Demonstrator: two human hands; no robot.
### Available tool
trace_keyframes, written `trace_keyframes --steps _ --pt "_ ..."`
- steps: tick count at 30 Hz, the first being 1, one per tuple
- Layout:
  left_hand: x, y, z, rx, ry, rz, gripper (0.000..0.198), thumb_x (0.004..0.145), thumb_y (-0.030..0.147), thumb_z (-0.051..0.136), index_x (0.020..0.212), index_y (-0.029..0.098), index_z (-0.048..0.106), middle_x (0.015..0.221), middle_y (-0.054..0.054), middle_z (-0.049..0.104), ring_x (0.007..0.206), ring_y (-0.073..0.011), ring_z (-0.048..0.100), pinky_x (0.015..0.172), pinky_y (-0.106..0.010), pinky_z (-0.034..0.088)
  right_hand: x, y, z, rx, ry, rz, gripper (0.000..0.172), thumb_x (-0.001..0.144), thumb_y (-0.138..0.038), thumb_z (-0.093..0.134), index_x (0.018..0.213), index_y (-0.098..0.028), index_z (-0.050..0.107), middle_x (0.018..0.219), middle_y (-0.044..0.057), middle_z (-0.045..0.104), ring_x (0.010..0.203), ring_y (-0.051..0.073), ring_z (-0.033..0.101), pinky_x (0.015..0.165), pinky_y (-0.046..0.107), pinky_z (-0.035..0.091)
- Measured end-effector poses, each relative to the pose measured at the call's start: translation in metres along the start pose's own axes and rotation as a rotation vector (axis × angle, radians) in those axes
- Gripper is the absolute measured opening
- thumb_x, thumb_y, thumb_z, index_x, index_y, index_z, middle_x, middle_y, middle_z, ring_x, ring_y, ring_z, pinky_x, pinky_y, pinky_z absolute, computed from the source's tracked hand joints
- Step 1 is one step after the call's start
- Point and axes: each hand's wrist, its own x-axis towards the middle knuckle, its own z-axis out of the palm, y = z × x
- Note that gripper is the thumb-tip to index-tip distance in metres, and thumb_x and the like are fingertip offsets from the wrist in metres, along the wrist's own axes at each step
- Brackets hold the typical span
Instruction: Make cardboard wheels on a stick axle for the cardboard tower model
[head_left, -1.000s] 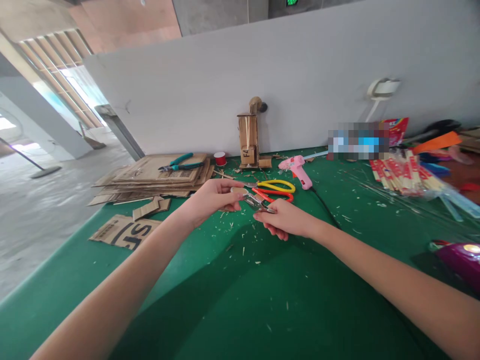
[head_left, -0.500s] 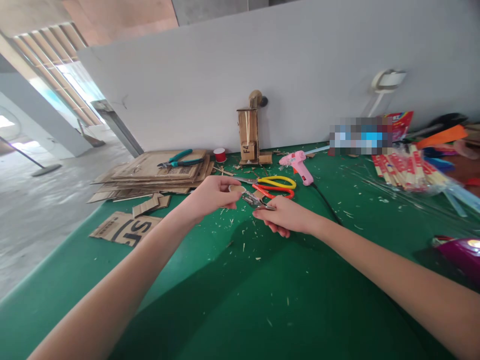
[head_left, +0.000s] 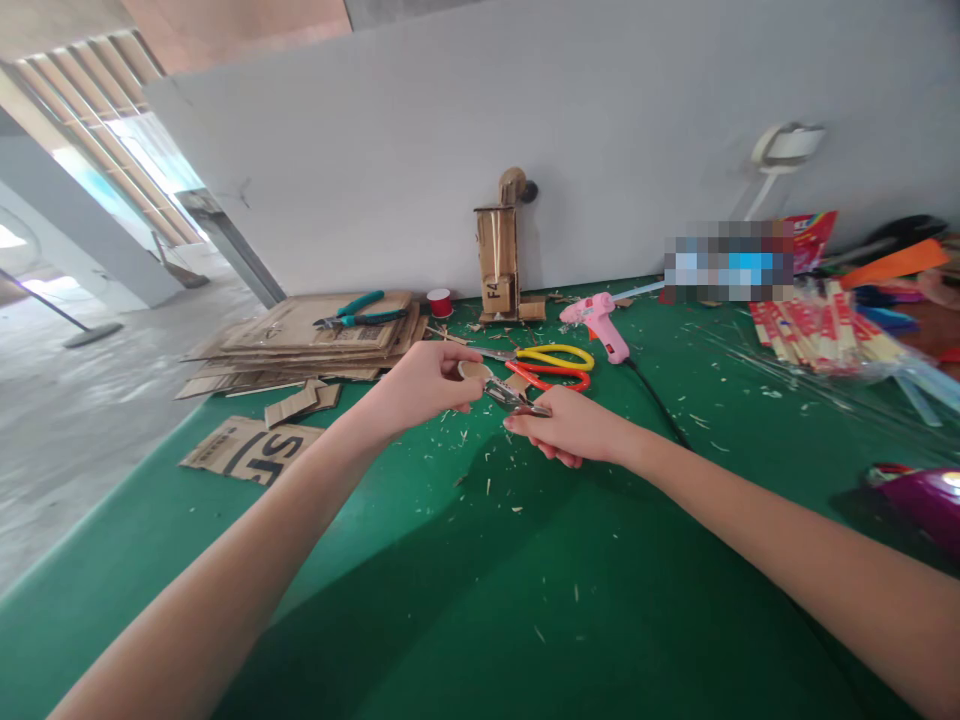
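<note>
My left hand (head_left: pixel 435 385) pinches a small round cardboard disc (head_left: pixel 474 371) between thumb and fingers, above the green table. My right hand (head_left: pixel 559 425) is wrapped round a silver plier-like tool (head_left: pixel 506 393). The tool's jaws meet the disc's right edge; whether they are closed on it is too small to tell. Just behind both hands lie scissors (head_left: pixel 555 357) with one yellow and one red handle, beside a small cardboard scrap (head_left: pixel 519 383).
Stacked cardboard sheets (head_left: pixel 300 340) bear teal-handled cutters (head_left: pixel 360 312). A red spool (head_left: pixel 439 303), an upright cardboard model (head_left: pixel 496 255) and a pink glue gun (head_left: pixel 606 325) stand or lie along the back. Bagged sticks (head_left: pixel 810 335) and a purple object (head_left: pixel 919 505) are at right. Scraps litter the green table (head_left: pixel 480 620).
The view has shifted slightly. Both hands stay almost in place, and the disc in my left hand shows a little more of its face. Both holds are the same.
</note>
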Motion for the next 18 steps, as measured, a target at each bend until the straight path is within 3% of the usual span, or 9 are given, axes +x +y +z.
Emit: trace_keyframes --steps 18 --pt "-0.0012 0.0035 -0.0006 -0.078 -0.085 -0.006 0.028 0.071 0.019 0.063 0.098 0.013 0.062 0.064 0.004 0.054 0.055 -0.0081 0.054 0.054 -0.022 0.046 -0.0026 -0.0021 0.0000 0.058 0.018 -0.005 0.039 0.083 -0.048 0.052 0.061 -0.017 0.054 0.058 0.003 0.060 0.039 0.008 0.051 0.034 0.020 0.042"
